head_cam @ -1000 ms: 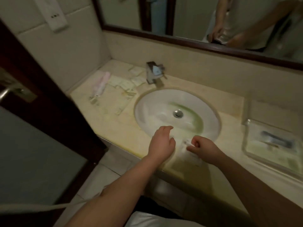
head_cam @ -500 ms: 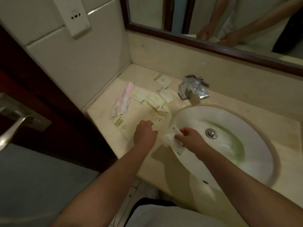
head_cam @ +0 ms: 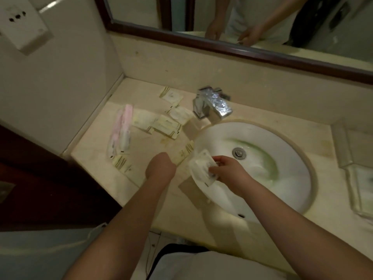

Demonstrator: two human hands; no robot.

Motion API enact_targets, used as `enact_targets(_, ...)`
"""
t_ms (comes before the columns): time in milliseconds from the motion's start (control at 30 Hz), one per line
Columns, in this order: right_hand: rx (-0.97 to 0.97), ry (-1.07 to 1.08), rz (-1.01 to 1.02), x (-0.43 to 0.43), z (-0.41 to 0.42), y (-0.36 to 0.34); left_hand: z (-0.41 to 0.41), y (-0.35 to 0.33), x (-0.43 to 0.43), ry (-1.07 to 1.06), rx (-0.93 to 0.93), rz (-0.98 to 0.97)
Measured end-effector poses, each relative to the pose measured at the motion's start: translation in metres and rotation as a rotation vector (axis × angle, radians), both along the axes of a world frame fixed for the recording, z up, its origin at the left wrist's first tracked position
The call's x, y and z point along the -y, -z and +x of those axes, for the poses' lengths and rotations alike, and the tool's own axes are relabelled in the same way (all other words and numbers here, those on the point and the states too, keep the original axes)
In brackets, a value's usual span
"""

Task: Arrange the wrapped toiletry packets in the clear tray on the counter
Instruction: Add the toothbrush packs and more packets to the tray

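My right hand (head_cam: pixel 228 170) grips a clear wrapped packet (head_cam: pixel 200 168) over the left rim of the sink. My left hand (head_cam: pixel 160 168) is down on the counter with its fingers curled over a cream packet (head_cam: pixel 184 154); whether it grips the packet is hidden. Several more cream packets (head_cam: pixel 165 126) lie scattered left of the faucet, one (head_cam: pixel 171 96) near the back wall, and another (head_cam: pixel 122 163) near the counter's front edge. A pink-and-white wrapped item (head_cam: pixel 122 130) lies at the left. The clear tray (head_cam: pixel 361 190) sits at the far right edge, partly cut off.
The white sink basin (head_cam: pixel 282 178) fills the middle of the marble counter (head_cam: pixel 96 150). A chrome faucet (head_cam: pixel 214 105) stands behind it. A mirror (head_cam: pixel 242 21) runs along the back wall, a wall socket (head_cam: pixel 22 23) hangs at upper left, and a dark door frame (head_cam: pixel 40 168) borders the left.
Both hands have moved left from the sink's front edge to its left rim. My right hand still carries the clear packet; my left hand has come down onto a cream packet.
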State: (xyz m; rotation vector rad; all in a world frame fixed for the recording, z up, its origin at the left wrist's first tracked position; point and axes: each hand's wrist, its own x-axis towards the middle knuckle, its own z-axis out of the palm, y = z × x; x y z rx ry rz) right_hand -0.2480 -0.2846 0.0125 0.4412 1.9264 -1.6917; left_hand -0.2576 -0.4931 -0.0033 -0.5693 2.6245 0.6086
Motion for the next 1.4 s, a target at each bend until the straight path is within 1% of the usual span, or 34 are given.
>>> enact_targets(100, -0.009, 0.057, -0.126, -0.021, 0.013, -0.005, 0.005, -0.016, -0.006, 0.029, -0.071, 0.081)
enact_targets(200, -0.031, 0.142, -0.176, -0.048, 0.031, -0.011, 0.013, -0.039, -0.026, 0.078, -0.123, 0.114)
enact_targets(267, -0.049, 0.204, -0.205, -0.075, 0.048, -0.014, 0.021, -0.052, -0.052, 0.121, -0.159, 0.156)
enact_targets(367, -0.095, 0.278, -0.219, -0.127, 0.082, -0.022, 0.038, -0.065, -0.110, 0.174, -0.185, 0.291)
enact_targets(500, -0.140, 0.460, -0.162, -0.219, 0.140, -0.032, 0.071, -0.071, -0.217, 0.359, -0.155, 0.390)
enact_targets(600, -0.164, 0.605, -0.047, -0.286, 0.184, -0.032, 0.093, -0.072, -0.291, 0.479, -0.123, 0.485)
enact_targets(700, -0.162, 0.759, 0.070, -0.344, 0.220, -0.026, 0.109, -0.078, -0.349, 0.506, -0.137, 0.558)
enact_targets(800, -0.128, 0.837, 0.097, -0.392, 0.237, -0.022, 0.111, -0.081, -0.393, 0.545, -0.103, 0.583)
enact_targets(967, -0.096, 0.931, 0.015, -0.456, 0.225, -0.017, 0.083, -0.073, -0.446, 0.597, -0.070, 0.574)
enact_targets(1033, -0.082, 0.966, 0.059, -0.479, 0.215, -0.015, 0.068, -0.068, -0.464, 0.611, -0.049, 0.582)
enact_targets(1167, -0.068, 0.998, 0.235, -0.526, 0.183, -0.014, 0.039, -0.054, -0.495, 0.640, -0.031, 0.604)
enact_targets(1233, -0.085, 1.016, 0.270, -0.544, 0.163, -0.014, 0.029, -0.049, -0.507, 0.643, -0.022, 0.599)
enact_targets(1300, -0.049, 1.033, 0.228, -0.558, 0.144, -0.009, 0.022, -0.044, -0.516, 0.631, 0.012, 0.584)
enact_targets(1400, 0.044, 1.047, 0.109, -0.567, 0.118, 0.005, 0.019, -0.039, -0.523, 0.637, 0.039, 0.571)
